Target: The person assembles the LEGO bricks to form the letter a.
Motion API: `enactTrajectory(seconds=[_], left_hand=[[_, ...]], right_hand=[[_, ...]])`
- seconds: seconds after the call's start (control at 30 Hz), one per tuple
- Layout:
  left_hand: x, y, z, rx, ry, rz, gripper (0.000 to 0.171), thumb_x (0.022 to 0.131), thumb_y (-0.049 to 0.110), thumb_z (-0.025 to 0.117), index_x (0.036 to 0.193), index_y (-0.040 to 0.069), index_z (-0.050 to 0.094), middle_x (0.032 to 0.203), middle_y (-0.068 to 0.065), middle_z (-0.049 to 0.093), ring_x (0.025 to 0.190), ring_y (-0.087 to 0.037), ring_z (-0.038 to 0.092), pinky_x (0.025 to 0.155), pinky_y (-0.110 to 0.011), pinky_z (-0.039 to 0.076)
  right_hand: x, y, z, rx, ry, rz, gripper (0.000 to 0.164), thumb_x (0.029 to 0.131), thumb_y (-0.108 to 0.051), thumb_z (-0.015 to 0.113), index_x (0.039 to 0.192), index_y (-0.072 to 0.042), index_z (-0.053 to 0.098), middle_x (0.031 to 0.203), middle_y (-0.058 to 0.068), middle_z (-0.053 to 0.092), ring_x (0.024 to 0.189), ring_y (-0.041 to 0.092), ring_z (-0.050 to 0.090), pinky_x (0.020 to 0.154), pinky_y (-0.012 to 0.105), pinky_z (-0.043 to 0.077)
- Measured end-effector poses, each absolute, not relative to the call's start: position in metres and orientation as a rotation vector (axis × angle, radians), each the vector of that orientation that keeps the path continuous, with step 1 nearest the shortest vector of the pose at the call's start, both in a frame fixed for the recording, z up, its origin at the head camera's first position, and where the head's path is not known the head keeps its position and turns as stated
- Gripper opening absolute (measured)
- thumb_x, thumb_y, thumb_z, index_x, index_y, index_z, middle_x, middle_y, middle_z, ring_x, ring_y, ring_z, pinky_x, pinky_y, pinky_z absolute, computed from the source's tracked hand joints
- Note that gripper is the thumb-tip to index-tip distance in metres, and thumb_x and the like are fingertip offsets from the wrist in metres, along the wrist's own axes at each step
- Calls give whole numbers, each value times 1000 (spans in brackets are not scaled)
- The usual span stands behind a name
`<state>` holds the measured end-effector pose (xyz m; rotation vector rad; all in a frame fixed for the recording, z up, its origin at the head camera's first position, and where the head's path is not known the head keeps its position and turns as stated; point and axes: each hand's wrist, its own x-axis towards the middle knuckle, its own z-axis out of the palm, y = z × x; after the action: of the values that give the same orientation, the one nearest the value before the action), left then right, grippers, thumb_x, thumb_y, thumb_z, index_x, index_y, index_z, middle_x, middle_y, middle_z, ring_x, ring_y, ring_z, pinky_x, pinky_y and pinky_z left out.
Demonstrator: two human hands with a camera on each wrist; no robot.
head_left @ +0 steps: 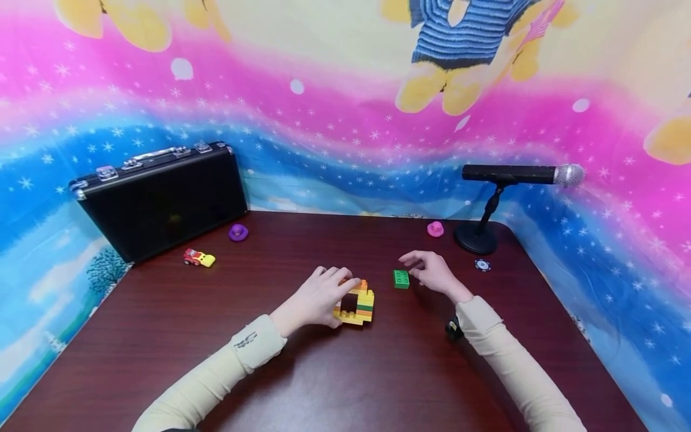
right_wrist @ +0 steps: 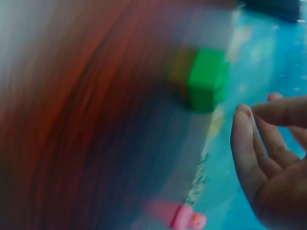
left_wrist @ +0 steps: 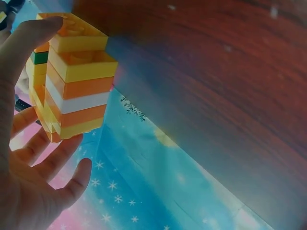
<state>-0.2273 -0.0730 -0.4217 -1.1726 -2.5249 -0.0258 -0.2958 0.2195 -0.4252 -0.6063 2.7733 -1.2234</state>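
Observation:
A build of stacked toy bricks, yellow, orange, white and green, stands on the table with a dark opening in its middle. My left hand holds it from the left. In the left wrist view, the thumb lies on an edge of the brick build and the other fingers spread around its far side. Just right of the build sits a green toy brick with studs on top. My right hand hovers beside that brick, holding nothing; in the right wrist view its fingers are loosely bent, apart from the brick.
A black case stands at the back left, near a red and yellow toy car and a purple rubber duck. At the back right are a pink rubber duck, a microphone on a stand and a poker chip.

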Motion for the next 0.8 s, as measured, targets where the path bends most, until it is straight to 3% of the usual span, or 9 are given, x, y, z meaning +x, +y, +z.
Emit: enactTrajectory(seconds=[0.2,0.47,0.8], left_hand=[[-227,-73,-422,-1182,-2528,-33,88,51,51,80,125,18,47,111,-1,48,96,-18,48,76,-36,38],[-229,-75,-424,-1200,-2513,-67,85,51,53,80,123,21,48,110,0,49,93,-16,49,74,-35,37],[-229,-75,-427,-1185,-2511,-109,84,50,49,80,122,20,47,110,-1,47,96,-18,47,73,-36,36]], right_hand=[[-305,225,-435,-795,2790,-929,47,77,14,54,117,-10,61,114,13,52,90,26,61,77,38,50],[-308,221,-443,-778,2729,-888,44,77,-2,69,119,-13,61,115,11,51,95,25,58,80,36,49],[-312,213,-443,-821,2763,-855,41,71,-13,76,109,-12,62,109,8,55,81,18,56,75,34,48]])
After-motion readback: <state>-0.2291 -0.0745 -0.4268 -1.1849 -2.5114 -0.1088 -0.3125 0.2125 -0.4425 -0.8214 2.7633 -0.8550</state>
